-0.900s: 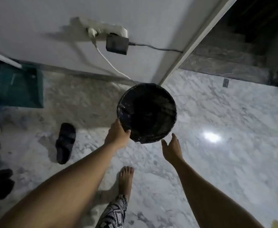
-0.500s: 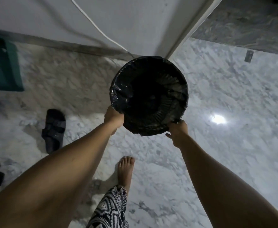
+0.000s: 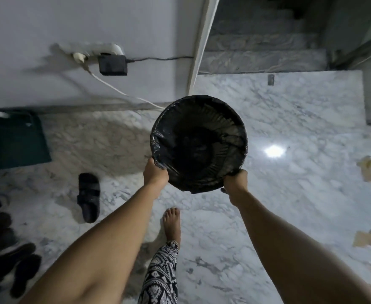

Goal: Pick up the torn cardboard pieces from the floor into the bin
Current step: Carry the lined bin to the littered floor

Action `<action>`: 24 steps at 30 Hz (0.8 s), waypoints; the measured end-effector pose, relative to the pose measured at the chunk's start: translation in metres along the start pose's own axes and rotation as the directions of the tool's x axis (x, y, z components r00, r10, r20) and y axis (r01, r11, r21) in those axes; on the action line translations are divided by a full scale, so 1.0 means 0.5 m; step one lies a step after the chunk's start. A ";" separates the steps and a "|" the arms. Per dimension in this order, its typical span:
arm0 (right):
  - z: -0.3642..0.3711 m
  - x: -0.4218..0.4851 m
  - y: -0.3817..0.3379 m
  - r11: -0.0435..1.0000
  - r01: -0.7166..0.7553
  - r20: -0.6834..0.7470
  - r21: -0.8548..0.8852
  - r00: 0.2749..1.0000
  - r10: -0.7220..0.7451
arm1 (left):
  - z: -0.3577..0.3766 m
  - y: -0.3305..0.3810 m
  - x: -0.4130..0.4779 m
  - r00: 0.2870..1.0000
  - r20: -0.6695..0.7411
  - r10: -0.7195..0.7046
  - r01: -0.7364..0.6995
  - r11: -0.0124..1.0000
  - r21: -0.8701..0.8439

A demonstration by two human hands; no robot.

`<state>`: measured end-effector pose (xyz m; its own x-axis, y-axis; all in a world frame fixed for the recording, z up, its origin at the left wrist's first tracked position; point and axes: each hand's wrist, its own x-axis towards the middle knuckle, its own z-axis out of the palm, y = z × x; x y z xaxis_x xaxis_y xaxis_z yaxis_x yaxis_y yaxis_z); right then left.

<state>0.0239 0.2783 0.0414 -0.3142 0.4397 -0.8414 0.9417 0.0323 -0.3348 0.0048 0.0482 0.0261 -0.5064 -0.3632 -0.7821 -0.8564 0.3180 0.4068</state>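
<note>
Right below me, my bare foot (image 3: 172, 222) is planted on the white marble floor (image 3: 290, 194), a patterned black-and-white trouser leg (image 3: 160, 279) just behind it. Both my arms are stretched out ahead. My left hand (image 3: 155, 175) is clamped on the near-left rim of the round bin lined with a black plastic bag (image 3: 198, 143), and my right hand (image 3: 235, 183) is wrapped around the near-right rim, fingers curled under the edge. The bin is up between my hands, mouth facing me, and I can't make out anything inside its dark liner. Off to the right, torn beige cardboard pieces (image 3: 368, 166) lie scattered on the floor along the edge of view, well apart from the bin. To the left, a single black sandal (image 3: 88, 197) sits on the floor, with a dark green mat (image 3: 13, 139) further back. Beyond the bin, a white power strip with a black adapter (image 3: 112, 62) hangs on the white wall, and grey marble steps (image 3: 261, 49) rise at the far right.
</note>
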 end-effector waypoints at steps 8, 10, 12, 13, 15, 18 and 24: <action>-0.350 -0.254 0.014 0.935 0.096 -0.133 0.342 0.990 -0.053 | 0.088 0.158 -0.314 0.981 0.143 0.132 -0.129 0.991 -0.031; -0.469 -0.295 0.053 0.902 0.126 -0.161 0.414 0.985 -0.064 | 0.155 0.181 -0.387 0.962 0.204 0.180 -0.176 0.984 -0.035; -0.592 -0.315 0.109 0.859 0.162 -0.179 0.486 0.980 -0.084 | 0.223 0.210 -0.489 0.935 0.246 0.257 -0.259 0.966 -0.026; -0.652 -0.320 0.144 0.829 0.188 -0.188 0.527 0.977 -0.102 | 0.253 0.225 -0.550 0.922 0.257 0.290 -0.294 0.955 -0.021; -0.766 -0.335 0.212 0.764 0.231 -0.205 0.603 0.970 -0.131 | 0.319 0.241 -0.663 0.897 0.277 0.346 -0.358 0.934 -0.004; -0.935 -0.395 0.301 0.662 0.297 -0.277 0.688 0.951 -0.139 | 0.446 0.242 -0.801 0.870 0.271 0.413 -0.430 0.903 0.006; -1.234 -0.442 0.513 0.528 0.331 -0.410 0.782 0.912 0.035 | 0.698 0.235 -1.197 0.785 0.375 0.494 -0.527 0.850 -0.017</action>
<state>0.4090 0.7430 0.4033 -0.2041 0.7696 -0.6050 0.2998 -0.5392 -0.7870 0.2425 0.6087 0.3774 -0.7821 0.2007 -0.5900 -0.4630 0.4465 0.7657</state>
